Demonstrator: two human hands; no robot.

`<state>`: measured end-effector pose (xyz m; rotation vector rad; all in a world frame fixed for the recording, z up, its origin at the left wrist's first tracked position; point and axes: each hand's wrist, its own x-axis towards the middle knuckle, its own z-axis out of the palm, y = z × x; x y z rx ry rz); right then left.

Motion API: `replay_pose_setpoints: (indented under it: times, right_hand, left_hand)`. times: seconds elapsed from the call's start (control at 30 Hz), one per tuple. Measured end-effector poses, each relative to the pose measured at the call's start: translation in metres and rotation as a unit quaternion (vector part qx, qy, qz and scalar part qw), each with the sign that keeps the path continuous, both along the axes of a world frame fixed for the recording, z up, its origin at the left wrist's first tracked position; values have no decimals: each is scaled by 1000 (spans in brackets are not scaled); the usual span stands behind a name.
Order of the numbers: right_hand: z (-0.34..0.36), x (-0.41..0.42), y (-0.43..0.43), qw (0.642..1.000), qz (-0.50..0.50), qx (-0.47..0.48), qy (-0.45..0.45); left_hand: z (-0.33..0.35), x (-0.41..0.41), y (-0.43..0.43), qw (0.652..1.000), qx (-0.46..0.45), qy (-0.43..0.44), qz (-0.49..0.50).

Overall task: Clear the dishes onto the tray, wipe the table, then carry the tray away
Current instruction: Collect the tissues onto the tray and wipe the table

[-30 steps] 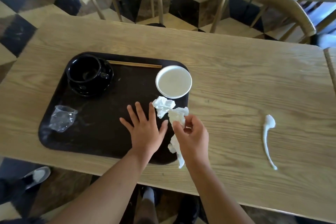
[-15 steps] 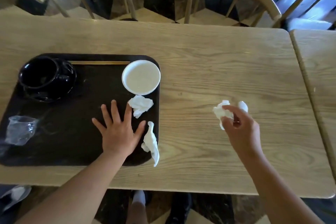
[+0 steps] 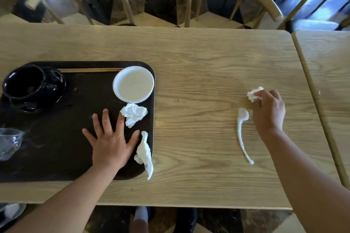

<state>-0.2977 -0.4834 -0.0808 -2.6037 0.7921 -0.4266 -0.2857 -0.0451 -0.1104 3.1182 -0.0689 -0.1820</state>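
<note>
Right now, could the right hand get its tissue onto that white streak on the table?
Probably yes. The right hand, holding a crumpled tissue, hovers right beside the white streak on the table, with only bare wood between them.

Dark brown tray (image 3: 56, 157) flat on desk (image 3: 198, 58), left side, rounded corners. Black cup on black saucer (image 3: 32, 87) at tray's far left. Chopsticks (image 3: 91, 70) along far rim. White round dish (image 3: 133, 84), empty, at far right corner. Crumpled napkin (image 3: 134, 114) just below dish. Second napkin (image 3: 144, 154) draped over tray's right rim onto desk. Clear plastic cup (image 3: 9, 143) at left edge, seemingly crushed. White smear (image 3: 242, 130) on desk, right side. Napkin wad (image 3: 252, 95) in right hand (image 3: 269, 111), just beyond smear.
</note>
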Motion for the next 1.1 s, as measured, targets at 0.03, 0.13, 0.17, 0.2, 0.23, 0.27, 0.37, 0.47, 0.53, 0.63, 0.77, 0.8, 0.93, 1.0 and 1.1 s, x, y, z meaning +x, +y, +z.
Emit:
replay_pose_setpoints:
  times: [0.03, 0.13, 0.17, 0.2, 0.23, 0.27, 0.37, 0.47, 0.53, 0.63, 0.77, 0.8, 0.93, 1.0, 1.1]
  right_hand:
    - [-1, -4, 6, 1000, 22, -4, -1]
    - [0, -25, 26, 993, 118, -18, -7]
    - [2, -35, 38, 988, 151, -13, -10]
    - [6, -48, 52, 982, 188, 3, -6]
    - [9, -62, 68, 973, 232, 15, 4]
    - [11, -80, 86, 959, 283, 21, 12]
    - [12, -137, 134, 910, 412, 31, 39]
    - [16, -185, 156, 869, 481, 87, 74]
    - [24, -198, 155, 862, 477, 147, 91]
    - [33, -179, 126, 909, 364, 186, 83]
    - [32, -112, 66, 971, 215, 97, 36]
    - [31, -95, 53, 977, 194, 82, 25]
    - [22, -47, 23, 991, 116, 64, 0]
    - [18, -34, 20, 993, 102, 53, -8]
    - [12, -31, 28, 995, 100, 28, -3]
  left_hand:
    - [0, 0, 0, 1000, 0, 2, 1]
    - [3, 0, -1, 1000, 0, 9, 1]
    - [4, 0, -2, 1000, 0, 11, 3]
    - [6, 0, -2, 1000, -1, 13, 4]
    - [6, 0, -2, 1000, -2, 15, 5]
    - [6, -1, -3, 1000, -1, 17, 6]
    - [5, 0, -2, 1000, -3, 18, 8]
    - [4, 0, -2, 1000, -16, 18, 8]
    - [4, 0, -2, 1000, -17, 12, 8]
    - [3, 0, -1, 1000, -16, 10, 5]
    - [4, -1, -1, 1000, -16, 12, 7]
    - [4, -1, -1, 1000, -19, 11, 6]
    - [5, -1, -1, 1000, -15, 10, 4]
    - [5, -1, -1, 1000, -12, 8, 3]
    - [6, 0, -1, 1000, -13, 9, 4]
